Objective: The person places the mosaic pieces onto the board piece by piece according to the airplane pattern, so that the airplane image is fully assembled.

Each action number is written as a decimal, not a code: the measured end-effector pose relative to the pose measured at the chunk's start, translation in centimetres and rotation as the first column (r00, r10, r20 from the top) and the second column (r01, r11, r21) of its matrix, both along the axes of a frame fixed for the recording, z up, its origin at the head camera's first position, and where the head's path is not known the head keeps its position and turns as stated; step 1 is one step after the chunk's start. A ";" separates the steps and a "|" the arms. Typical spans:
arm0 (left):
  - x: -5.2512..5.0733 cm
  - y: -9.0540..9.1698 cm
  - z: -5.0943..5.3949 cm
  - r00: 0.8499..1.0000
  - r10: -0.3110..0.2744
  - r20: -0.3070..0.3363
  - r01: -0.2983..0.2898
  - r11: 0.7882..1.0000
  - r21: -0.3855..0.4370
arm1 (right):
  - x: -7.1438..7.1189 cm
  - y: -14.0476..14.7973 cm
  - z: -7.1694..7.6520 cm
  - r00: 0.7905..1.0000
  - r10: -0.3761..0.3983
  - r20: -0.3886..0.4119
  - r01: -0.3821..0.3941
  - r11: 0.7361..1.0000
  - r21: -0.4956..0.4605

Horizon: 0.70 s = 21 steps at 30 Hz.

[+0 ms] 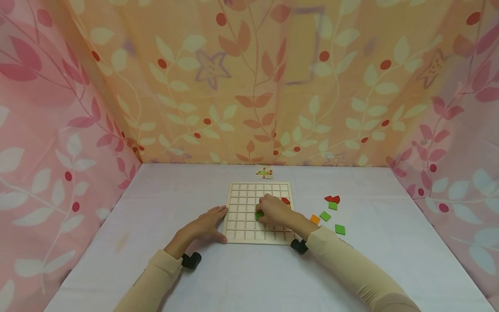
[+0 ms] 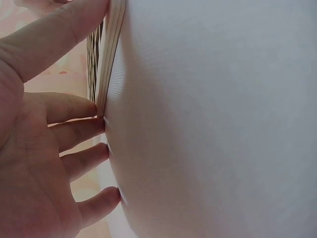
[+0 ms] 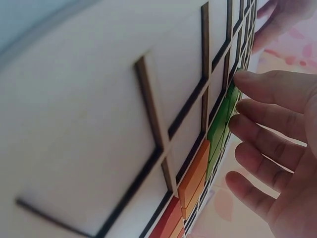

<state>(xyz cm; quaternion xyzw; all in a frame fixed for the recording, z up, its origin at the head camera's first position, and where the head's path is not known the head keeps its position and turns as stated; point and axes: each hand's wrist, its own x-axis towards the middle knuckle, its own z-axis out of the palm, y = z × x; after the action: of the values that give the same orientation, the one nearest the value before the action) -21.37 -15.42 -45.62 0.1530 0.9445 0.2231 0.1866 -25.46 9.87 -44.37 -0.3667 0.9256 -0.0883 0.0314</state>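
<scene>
A pale wooden board with a grid of grooves lies on the table. My left hand rests at its left side, fingers spread, thumb and fingertips touching the edge. Over the middle of the board, my right hand pinches a green tile between thumb and fingertips, low against the grid. In the right wrist view, green tiles, an orange tile and a red tile form a row on the board. My right hand partly hides this row in the head view.
Right of the board lie loose green tiles, an orange tile and red pieces. A small pattern card lies behind the board. Patterned cloth walls enclose the white table at the back and sides.
</scene>
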 end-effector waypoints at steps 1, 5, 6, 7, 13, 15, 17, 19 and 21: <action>0.0 0.0 0.0 1.000 0.001 0.000 -0.001 1.000 0.001 | 0.0 0.0 0.0 1.000 0.000 0.001 0.000 1.000 0.000; 0.0 0.0 -0.1 1.000 0.001 0.000 -0.001 1.000 0.001 | 0.1 0.0 0.1 1.000 -0.003 -0.001 0.003 1.000 0.001; 0.0 0.0 -0.1 1.000 0.003 0.000 -0.003 1.000 0.001 | 0.1 0.0 0.1 1.000 -0.002 -0.002 0.002 1.000 0.003; 0.0 0.0 -0.2 1.000 0.003 -0.001 -0.003 1.000 0.000 | 0.1 0.0 0.1 1.000 0.000 -0.004 0.000 1.000 0.004; 0.0 0.0 -0.2 1.000 0.009 -0.003 -0.009 1.000 -0.004 | 0.2 0.0 0.1 1.000 0.010 -0.009 -0.010 1.000 0.008; 0.0 0.0 -0.2 1.000 0.010 -0.002 -0.010 1.000 -0.005 | 0.1 0.0 0.1 1.000 0.016 -0.007 -0.016 1.000 0.006; 0.0 0.1 -0.2 1.000 0.009 -0.001 -0.009 1.000 -0.008 | 0.1 0.3 0.2 1.000 0.018 -0.001 -0.018 1.000 -0.011; -0.1 0.1 -0.2 1.000 0.009 -0.001 -0.009 1.000 -0.013 | 0.1 0.7 0.2 1.000 0.023 -0.001 -0.023 0.999 -0.030; -0.1 0.2 -0.1 1.000 0.009 -0.002 -0.009 1.000 -0.016 | 0.1 1.2 0.4 1.000 0.015 0.004 -0.015 0.999 -0.048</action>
<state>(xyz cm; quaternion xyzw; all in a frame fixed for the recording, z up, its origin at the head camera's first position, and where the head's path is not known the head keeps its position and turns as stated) -21.48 -15.25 -45.71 0.1475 0.9471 0.2160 0.1861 -25.35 11.05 -44.02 -0.3742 0.9203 -0.1109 0.0254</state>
